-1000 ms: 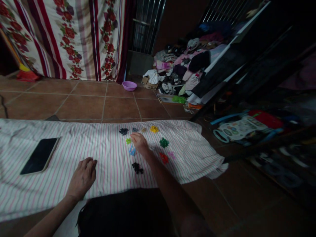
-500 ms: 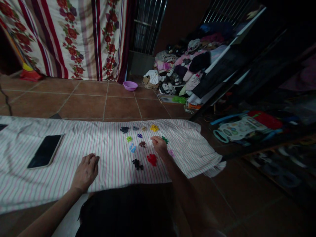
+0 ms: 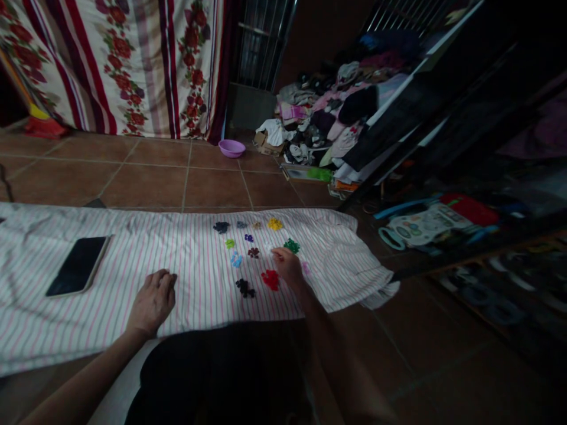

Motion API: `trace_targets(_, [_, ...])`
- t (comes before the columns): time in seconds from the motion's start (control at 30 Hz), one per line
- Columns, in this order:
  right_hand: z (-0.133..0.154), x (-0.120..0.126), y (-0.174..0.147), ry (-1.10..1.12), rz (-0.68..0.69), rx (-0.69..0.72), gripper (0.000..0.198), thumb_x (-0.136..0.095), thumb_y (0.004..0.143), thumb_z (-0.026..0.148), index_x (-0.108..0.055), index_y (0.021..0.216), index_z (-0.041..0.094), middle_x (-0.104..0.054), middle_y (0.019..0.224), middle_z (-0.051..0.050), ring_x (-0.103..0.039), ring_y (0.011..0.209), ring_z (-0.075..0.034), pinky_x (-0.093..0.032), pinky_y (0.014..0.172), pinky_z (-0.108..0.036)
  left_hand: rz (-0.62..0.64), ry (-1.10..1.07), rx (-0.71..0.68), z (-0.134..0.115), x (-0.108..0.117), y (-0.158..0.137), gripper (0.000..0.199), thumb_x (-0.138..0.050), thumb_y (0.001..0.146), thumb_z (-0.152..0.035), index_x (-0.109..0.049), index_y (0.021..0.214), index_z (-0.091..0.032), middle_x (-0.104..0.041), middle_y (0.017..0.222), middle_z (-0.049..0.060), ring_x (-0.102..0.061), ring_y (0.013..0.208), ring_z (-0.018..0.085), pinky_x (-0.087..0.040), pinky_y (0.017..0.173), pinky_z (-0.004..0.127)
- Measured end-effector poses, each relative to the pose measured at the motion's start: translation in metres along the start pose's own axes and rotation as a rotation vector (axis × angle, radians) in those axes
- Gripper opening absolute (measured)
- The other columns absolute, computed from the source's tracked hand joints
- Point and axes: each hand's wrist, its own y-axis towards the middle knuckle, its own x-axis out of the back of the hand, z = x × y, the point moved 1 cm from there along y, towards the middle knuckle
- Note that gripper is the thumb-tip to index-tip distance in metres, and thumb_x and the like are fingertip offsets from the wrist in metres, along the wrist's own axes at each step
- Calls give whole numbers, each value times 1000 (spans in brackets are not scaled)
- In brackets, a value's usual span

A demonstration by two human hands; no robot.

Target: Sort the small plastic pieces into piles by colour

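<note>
Small coloured pieces lie in separate little piles on a striped cloth (image 3: 199, 260). My right hand (image 3: 287, 265) is closed, its fingertips pinched together just below the white pieces (image 3: 269, 244); what they hold, if anything, is too small to make out. Close around it are the green pile (image 3: 291, 245), the red pile (image 3: 270, 280), the brown pile (image 3: 253, 252) and some pink pieces (image 3: 305, 268), partly behind my wrist. To the left, my left hand (image 3: 154, 298) rests on the cloth with curled fingers, a dark spot at their tips; its grip is hidden.
Further piles are yellow (image 3: 274, 224), black (image 3: 245, 288), light blue (image 3: 236, 260), lime green (image 3: 229, 243) and dark grey (image 3: 221, 227). A phone (image 3: 78, 267) lies at the left. Beyond the cloth, a purple basin (image 3: 231, 148) and heaped clothes (image 3: 328, 112) are on the tiled floor.
My right hand has drawn back slightly, so more of the green and white pieces shows. My left hand stays in place on the cloth. The whole view has shifted a little.
</note>
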Motion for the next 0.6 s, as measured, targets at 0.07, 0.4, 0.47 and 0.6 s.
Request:
trace_targets(0.07, [8, -5, -5, 16, 11, 25, 27, -52, 82, 12, -77, 92, 19, -76, 97, -10, -71, 92, -23, -57, 85, -36, 13, -4, 6, 0, 0, 0, 22, -45, 91, -15, -63, 103, -15, -65, 102, 14, -59, 98, 29, -55, 86, 42])
trace_targets(0.4, [45, -34, -23, -24, 64, 163, 28, -51, 87, 10, -77, 97, 18, -76, 103, -11, -69, 98, -23, -56, 92, -38, 23, -6, 25, 2, -2, -1, 23, -45, 90, -17, -63, 105, -17, -65, 104, 14, -59, 99, 29, -54, 85, 44])
trace_targets(0.47, [58, -43, -25, -42, 61, 192, 28, -51, 90, 12, -77, 97, 18, -75, 107, -12, -68, 101, -24, -55, 94, -39, 18, -8, 23, 2, -2, -1, 23, -45, 90, -16, -63, 104, -15, -65, 103, 15, -59, 99, 30, -54, 85, 44])
trace_targets(0.6, [75, -54, -31, -26, 40, 212, 29, -50, 93, 14, -77, 103, 20, -74, 111, -10, -67, 105, -22, -53, 100, -37, 18, -17, 11, 2, -1, -1, 21, -46, 91, -15, -63, 104, -13, -65, 103, 16, -58, 98, 30, -53, 86, 44])
